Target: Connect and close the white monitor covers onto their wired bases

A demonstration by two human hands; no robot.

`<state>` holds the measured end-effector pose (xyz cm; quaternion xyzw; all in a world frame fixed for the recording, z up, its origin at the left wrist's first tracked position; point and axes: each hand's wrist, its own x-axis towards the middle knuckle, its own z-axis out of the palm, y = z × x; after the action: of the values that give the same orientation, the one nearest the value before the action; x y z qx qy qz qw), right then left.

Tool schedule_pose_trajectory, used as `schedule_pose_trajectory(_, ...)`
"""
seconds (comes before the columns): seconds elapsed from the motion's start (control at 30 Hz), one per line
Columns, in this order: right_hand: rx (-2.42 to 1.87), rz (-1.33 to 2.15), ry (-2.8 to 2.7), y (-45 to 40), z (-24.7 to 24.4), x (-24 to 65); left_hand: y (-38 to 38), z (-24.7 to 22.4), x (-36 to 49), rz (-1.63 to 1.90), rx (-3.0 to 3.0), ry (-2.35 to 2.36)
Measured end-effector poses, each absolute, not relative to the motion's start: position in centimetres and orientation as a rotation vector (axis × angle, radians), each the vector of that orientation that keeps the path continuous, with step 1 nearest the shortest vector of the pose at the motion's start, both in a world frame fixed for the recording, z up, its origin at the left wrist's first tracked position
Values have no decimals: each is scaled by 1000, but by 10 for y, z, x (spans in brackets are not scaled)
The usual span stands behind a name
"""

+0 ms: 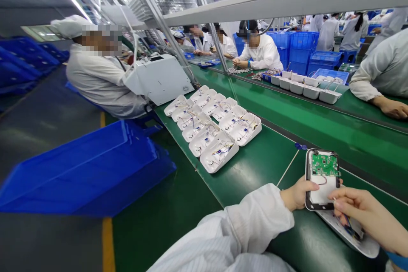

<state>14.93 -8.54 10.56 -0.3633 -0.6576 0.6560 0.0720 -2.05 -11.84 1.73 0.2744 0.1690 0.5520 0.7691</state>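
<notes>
My left hand (298, 192) grips a black-framed panel (322, 180) by its left side, thumb on the face. A green circuit board (325, 164) sits in the panel's upper part, above a white area with a short wire. My right hand (360, 208) is at the panel's lower right, thumb and fingertips pinched together; a thin wire end seems to show at the fingertips. Under both, a white plastic housing (366, 247) lies on the green bench, with coloured wires inside, partly hidden by my right hand.
Two rows of white housings with wires (219, 151) lie on the green bench (255, 170). A large blue bin (86, 170) stands to the left. Beyond the bench runs a green conveyor (287, 110). A co-worker (98, 68) sits at the left behind a white box-shaped machine (162, 78).
</notes>
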Motion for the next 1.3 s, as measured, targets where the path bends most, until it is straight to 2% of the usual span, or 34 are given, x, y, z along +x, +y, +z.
schedule_pose_trajectory(0.23, -1186, 1567, -2174, -83, 99, 152, -130, 21, -25, 1173, 627, 503)
schedule_pose_trajectory(0.37, -1276, 1337, -2157, -89, 100, 146, -138, 13, -29, 1151, 588, 674)
schedule_pose_trajectory(0.6, -1318, 1022, -2090, -97, 96, 134, -143, 23, -35, 1124, 592, 701)
schedule_pose_trajectory(0.93, -1274, 1138, -1992, -93, 100, 128, -145, 15, -44, 1118, 548, 738)
schedule_pose_trajectory(1.3, -1268, 875, -2076, -98, 100, 128, -145, 19, -43, 1134, 540, 810)
